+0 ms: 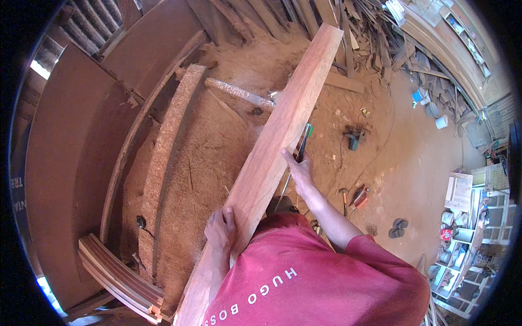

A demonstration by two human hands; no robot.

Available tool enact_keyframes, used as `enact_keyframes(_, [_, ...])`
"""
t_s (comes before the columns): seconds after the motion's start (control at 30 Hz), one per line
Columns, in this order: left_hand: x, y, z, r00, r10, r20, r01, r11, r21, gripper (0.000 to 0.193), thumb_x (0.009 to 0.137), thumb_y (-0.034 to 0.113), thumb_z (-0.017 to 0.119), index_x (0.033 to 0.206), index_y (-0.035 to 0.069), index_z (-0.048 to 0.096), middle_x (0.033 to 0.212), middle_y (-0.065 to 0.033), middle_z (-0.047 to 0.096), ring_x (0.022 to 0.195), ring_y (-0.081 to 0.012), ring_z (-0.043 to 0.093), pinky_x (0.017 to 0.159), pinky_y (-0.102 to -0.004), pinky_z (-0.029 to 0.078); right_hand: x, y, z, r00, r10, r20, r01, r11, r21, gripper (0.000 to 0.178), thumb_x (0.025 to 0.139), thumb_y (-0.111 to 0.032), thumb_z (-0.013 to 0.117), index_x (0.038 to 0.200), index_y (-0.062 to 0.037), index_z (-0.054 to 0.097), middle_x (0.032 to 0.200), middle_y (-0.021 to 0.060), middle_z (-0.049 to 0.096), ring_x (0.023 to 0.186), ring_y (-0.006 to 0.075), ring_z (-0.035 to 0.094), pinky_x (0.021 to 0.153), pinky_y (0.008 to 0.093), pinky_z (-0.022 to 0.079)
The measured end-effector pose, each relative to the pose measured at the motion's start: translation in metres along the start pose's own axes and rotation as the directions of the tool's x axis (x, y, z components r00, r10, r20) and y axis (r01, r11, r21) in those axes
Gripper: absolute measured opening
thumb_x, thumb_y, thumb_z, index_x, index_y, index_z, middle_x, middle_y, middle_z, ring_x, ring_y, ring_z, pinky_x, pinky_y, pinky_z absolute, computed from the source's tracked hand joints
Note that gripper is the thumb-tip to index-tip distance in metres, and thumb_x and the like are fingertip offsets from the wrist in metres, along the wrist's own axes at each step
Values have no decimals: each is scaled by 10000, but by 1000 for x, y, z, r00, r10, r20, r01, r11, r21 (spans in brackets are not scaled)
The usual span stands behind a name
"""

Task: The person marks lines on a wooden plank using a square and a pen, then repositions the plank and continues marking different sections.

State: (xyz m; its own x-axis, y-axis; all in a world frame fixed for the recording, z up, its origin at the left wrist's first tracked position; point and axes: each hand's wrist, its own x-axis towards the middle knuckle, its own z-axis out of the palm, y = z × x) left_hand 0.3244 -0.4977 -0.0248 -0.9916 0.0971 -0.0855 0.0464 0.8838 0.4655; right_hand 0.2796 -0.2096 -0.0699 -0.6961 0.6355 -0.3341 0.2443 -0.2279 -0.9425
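Observation:
A long reddish wooden plank (272, 136) slants across the middle, from my body at lower left to the far upper right. My left hand (220, 227) is closed on the plank's left edge, near my chest, with the thumb on the upper face. Farther up, my right hand (300, 173) is at its right edge, closed around a tool with a black and green handle (306, 142). A thin metal shaft or blade runs from this tool back toward me; its exact kind I cannot make out.
Sawdust-covered curved beams (168, 157) and a stack of curved strips (122, 277) lie at left. On the dusty floor at right are a green power tool (353, 141), a hammer (344, 200), a red-orange power tool (360, 196), dark footwear (398, 227) and buckets (432, 110). Scrap wood (370, 38) is piled beyond.

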Motion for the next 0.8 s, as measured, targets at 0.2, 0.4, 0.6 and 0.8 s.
enact_keyframes(0.2, [-16, -7, -4, 998, -58, 17, 58, 998, 41, 456, 1060, 416, 528, 848, 32, 652, 898, -249, 697, 866, -462, 682, 758, -552, 524, -21, -11, -1, 993, 114, 31, -117, 987, 111, 491, 914, -276, 836, 1290, -32, 633, 1118, 38, 708, 979, 149, 649, 867, 319, 521])
enact_keyframes(0.4, [-39, -12, -6, 997, -73, 20, 73, 997, 2, 375, 1030, 385, 594, 929, 41, 707, 929, -220, 713, 863, -435, 688, 774, -531, 533, -19, -6, -32, 915, 386, 117, -395, 916, 69, 438, 813, -511, 887, 895, -135, 680, 770, -35, 606, 601, 72, 542, 539, 270, 414])
enact_keyframes(0.6, [-69, -14, -10, 995, -87, 41, 89, 995, -47, 389, 1036, 408, 574, 962, 46, 698, 934, -223, 708, 876, -437, 686, 777, -536, 528, -42, 5, -52, 915, 400, 47, -401, 916, 2, 457, 808, -594, 851, 934, -186, 687, 685, -81, 468, 557, 54, 423, 521, 234, 314])
enact_keyframes(0.8, [-86, -28, -10, 997, -29, 76, 37, 993, -110, 411, 1045, 429, 549, 997, 47, 691, 953, -223, 710, 912, -450, 679, 809, -545, 521, -75, -13, -57, 947, 320, 28, -320, 947, 25, 450, 821, -531, 866, 975, -158, 666, 701, -69, 480, 524, 42, 408, 474, 221, 310])
